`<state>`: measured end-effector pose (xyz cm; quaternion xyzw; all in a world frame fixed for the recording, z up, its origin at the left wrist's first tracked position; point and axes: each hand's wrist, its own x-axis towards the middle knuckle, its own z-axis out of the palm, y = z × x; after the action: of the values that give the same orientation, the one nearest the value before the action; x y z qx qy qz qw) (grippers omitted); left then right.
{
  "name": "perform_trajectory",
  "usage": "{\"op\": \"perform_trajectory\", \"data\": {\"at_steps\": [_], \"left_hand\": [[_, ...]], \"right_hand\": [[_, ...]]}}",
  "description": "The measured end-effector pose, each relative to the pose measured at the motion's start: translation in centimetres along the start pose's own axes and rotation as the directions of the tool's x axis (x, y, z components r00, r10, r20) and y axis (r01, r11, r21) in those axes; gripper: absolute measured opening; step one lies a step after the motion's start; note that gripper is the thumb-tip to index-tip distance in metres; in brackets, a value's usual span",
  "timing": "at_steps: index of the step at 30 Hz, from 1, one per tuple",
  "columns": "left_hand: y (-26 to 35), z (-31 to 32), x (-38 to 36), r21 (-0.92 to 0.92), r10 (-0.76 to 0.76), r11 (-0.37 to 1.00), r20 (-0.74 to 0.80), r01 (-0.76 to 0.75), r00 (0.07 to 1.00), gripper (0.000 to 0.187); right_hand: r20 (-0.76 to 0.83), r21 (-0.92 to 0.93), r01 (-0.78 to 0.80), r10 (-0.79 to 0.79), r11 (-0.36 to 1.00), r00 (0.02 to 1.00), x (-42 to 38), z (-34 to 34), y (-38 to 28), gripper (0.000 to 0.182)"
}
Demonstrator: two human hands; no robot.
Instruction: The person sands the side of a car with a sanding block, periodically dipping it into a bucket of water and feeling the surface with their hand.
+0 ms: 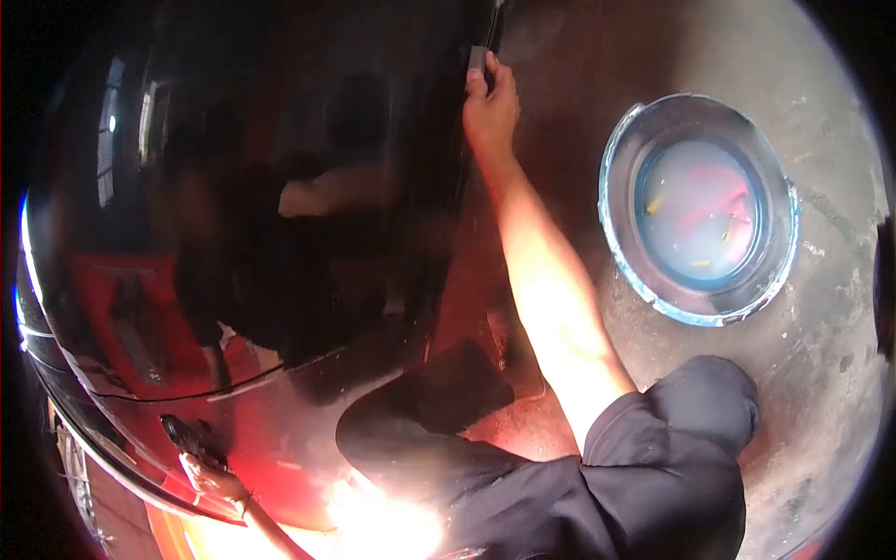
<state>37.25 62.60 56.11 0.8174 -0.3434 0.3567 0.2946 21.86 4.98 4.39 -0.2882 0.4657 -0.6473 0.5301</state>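
My right hand is stretched far forward along the edge of a glossy black car panel. Its thumb and fingers pinch a small flat grey piece, which rests against the panel's edge; it looks like a pad or folded sandpaper. At the lower left, my left hand, with a band at the wrist, is closed on a dark, elongated object close to the lower bodywork. I cannot make out its kind, and the fingers are partly in shadow.
A round dark basin with a worn blue-white rim stands on the concrete floor to the right. Cloudy water, a pink cloth and yellow bits lie inside. Dark-clothed legs fill the lower middle, beside a bright glare.
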Motion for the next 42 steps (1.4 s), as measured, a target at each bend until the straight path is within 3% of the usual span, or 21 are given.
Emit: {"op": "perform_trajectory", "data": {"at_steps": [3, 4, 6, 9, 11, 13, 15, 18, 21, 24, 26, 27, 29, 31, 33, 35, 37, 40, 42], "left_hand": [[0.2, 0.1, 0.2, 0.003, -0.015, 1.000, 0.008, 0.015, 1.000, 0.045], [0.3, 0.1, 0.1, 0.005, -0.018, 1.000, 0.006, 0.018, 1.000, 0.044], [0.7, 0.0, -0.1, 0.014, -0.013, 1.000, -0.002, 0.013, 1.000, 0.044], [1.1, 0.0, 0.0, 0.022, -0.001, 1.000, 0.007, 0.001, 1.000, 0.044], [0.8, 0.8, 0.0, 0.016, -0.011, 1.000, 0.009, 0.011, 1.000, 0.043], [0.8, 0.9, 0.3, 0.021, -0.017, 1.000, 0.016, 0.017, 1.000, 0.043], [1.0, 0.6, 0.4, 0.024, -0.015, 1.000, 0.008, 0.015, 1.000, 0.043], [0.9, 0.7, 0.2, 0.022, -0.014, 1.000, 0.003, 0.014, 1.000, 0.042], [1.4, 0.3, 0.1, 0.035, -0.004, 0.999, 0.008, 0.004, 1.000, 0.042], [1.1, 0.8, -0.1, 0.032, 0.003, 0.999, -0.001, -0.003, 1.000, 0.041], [1.0, 1.0, 0.1, 0.035, -0.005, 0.999, -0.004, 0.005, 1.000, 0.041], [1.0, 0.8, 0.1, 0.036, -0.005, 0.999, -0.003, 0.005, 1.000, 0.041], [1.3, 0.6, 0.0, 0.047, -0.010, 0.999, -0.004, 0.010, 1.000, 0.040], [1.0, 0.9, -0.3, 0.037, -0.018, 0.999, -0.012, 0.018, 1.000, 0.040], [0.9, 0.8, -0.3, 0.036, -0.015, 0.999, -0.017, 0.015, 1.000, 0.040], [1.2, 0.5, -0.3, 0.041, -0.002, 0.999, -0.020, 0.003, 1.000, 0.040], [1.4, 0.2, -0.4, 0.045, 0.001, 0.999, -0.019, 0.000, 1.000, 0.039], [1.1, 0.5, -0.8, 0.045, -0.007, 0.999, -0.019, 0.008, 1.000, 0.039], [1.1, 0.6, -0.8, 0.050, -0.010, 0.999, -0.020, 0.011, 1.000, 0.039]], "right_hand": [[-0.034, -0.030, 0.136, -0.137, 0.990, 0.990, -12.3, -1.0, 1.6, 0.047], [-0.010, -0.078, 0.026, -0.027, 0.997, 1.000, -18.4, -1.7, 1.7, 0.047], [-0.027, -0.140, 0.019, -0.023, 0.990, 0.999, -27.2, -3.2, 1.4, 0.042], [-0.032, -0.110, 0.022, -0.025, 0.994, 0.999, -23.3, -2.5, 1.5, 0.042], [0.069, -0.123, -0.003, 0.012, 0.992, 0.998, -11.2, -1.9, 0.8, 0.046], [0.011, -0.142, 0.080, -0.080, 0.987, 0.997, -9.2, -1.4, 1.7, 0.045], [-0.013, -0.096, 0.122, -0.124, 0.988, 0.992, -11.3, -0.9, 1.4, 0.045], [0.000, -0.105, 0.055, -0.055, 0.993, 0.998, -23.9, -2.4, 1.5, 0.046], [0.001, -0.097, 0.033, -0.033, 0.995, 0.999, -24.6, -2.8, 0.4, 0.046], [-0.004, -0.012, 0.243, -0.243, 0.970, 0.970, -9.4, -0.8, 0.7, 0.044], [-0.035, -0.004, 0.269, -0.269, 0.963, 0.962, 1.4, 1.0, 0.8, 0.043], [-0.040, 0.006, 0.281, -0.280, 0.960, 0.959, 2.3, 1.0, 0.4, 0.044], [-0.042, 0.032, 0.295, -0.294, 0.955, 0.955, 2.6, 1.3, -0.3, 0.045], [-0.050, -0.075, 0.368, -0.372, 0.927, 0.927, -7.0, 0.7, -1.2, 0.047], [0.032, -0.077, 0.284, -0.282, 0.956, 0.959, -17.8, -1.1, -1.9, 0.051], [0.044, -0.006, 0.349, -0.348, 0.937, 0.936, -19.5, -1.9, -2.2, 0.044], [0.069, -0.021, 0.394, -0.392, 0.919, 0.918, -17.3, -2.1, -2.0, 0.041], [0.050, -0.065, 0.526, -0.524, 0.848, 0.850, -2.8, 0.3, -3.9, 0.040], [0.022, -0.047, 0.512, -0.512, 0.858, 0.859, 1.9, 1.5, -4.5, 0.043]]}}
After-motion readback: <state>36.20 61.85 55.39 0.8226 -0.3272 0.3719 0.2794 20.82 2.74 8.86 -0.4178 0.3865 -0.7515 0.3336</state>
